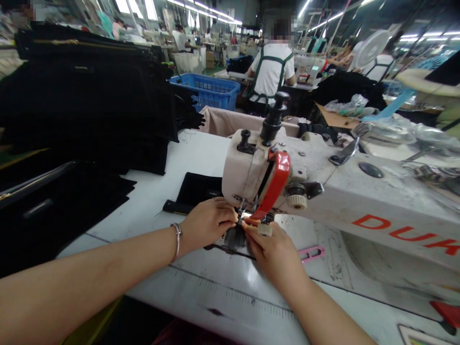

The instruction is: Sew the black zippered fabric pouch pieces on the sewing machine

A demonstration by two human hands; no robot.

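The left hand and the right hand meet fingertip to fingertip under the head of the sewing machine. Both pinch the small black fabric piece, which lies on the white tabletop near its front edge, just below the red guard. A stack of black fabric fills the tabletop's left side, and a pink tool lies just beside the right hand.

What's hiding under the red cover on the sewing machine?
Under the red plastic cover, a small black fabric piece lies on the white table, held by the left hand and right hand. Their fingers hide the needle tip.
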